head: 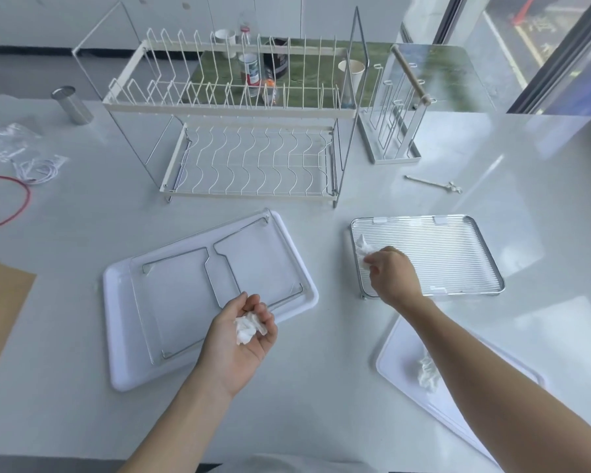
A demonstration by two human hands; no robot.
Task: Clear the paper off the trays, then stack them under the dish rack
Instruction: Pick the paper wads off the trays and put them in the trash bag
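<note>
In the head view, a white worktop [321, 387] carries three trays in front of a two-tier wire dish rack [239, 131]. The left hand [243, 332] is turned palm up over the near right corner of the white tray [123, 336], its fingers curled loosely around a crumpled wad of paper [246, 329] resting in the palm. A bent wire frame [219, 264] lies inside that tray. The right hand [391, 273] reaches onto the left part of the ribbed clear tray [451, 254], which sits to the right of the white tray and apart from it; its fingers pinch a second crumpled paper [364, 252] that touches the tray surface. A third tray [400, 363], also white, lies at the near right, partly hidden under the right forearm, with another crumpled tissue [427, 372] on it. The space beneath the rack's lower shelf holds no tray. To the right of the rack stands a cup holder stand [394, 131], and a metal cup [71, 104] lies tilted at the far left.
</note>
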